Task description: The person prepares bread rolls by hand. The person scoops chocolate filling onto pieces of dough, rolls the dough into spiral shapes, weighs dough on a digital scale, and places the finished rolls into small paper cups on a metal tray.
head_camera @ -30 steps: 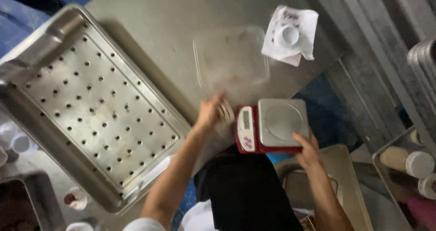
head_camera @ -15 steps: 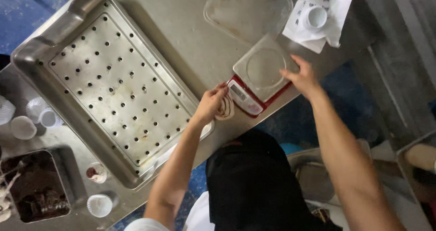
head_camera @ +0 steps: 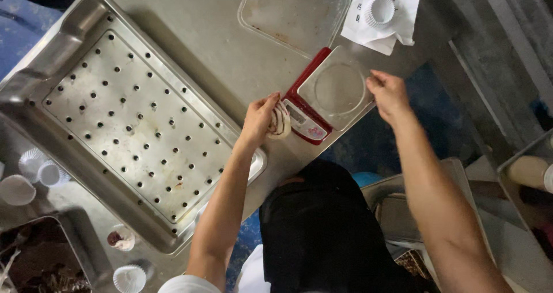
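Observation:
My left hand (head_camera: pixel 260 117) is closed around a stack of white paper cups (head_camera: pixel 280 123), held just left of a red kitchen scale (head_camera: pixel 305 115). My right hand (head_camera: pixel 387 94) touches the right edge of the scale's square steel platform (head_camera: pixel 337 88), fingers curled on its rim. The platform is bare. The scale sits near the front edge of a steel table (head_camera: pixel 196 25).
A large perforated steel tray (head_camera: pixel 127 117) lies to the left. A clear plastic container (head_camera: pixel 294 13) and a paper sheet with a white paper cup (head_camera: pixel 380 9) sit behind the scale. Loose paper cups (head_camera: pixel 34 169) and a dark-filled pan (head_camera: pixel 34 258) are at lower left.
My view has shifted and turned, so the scale now sits more centred. My right hand moved from the scale's near side to its right edge. My left hand still holds the cups.

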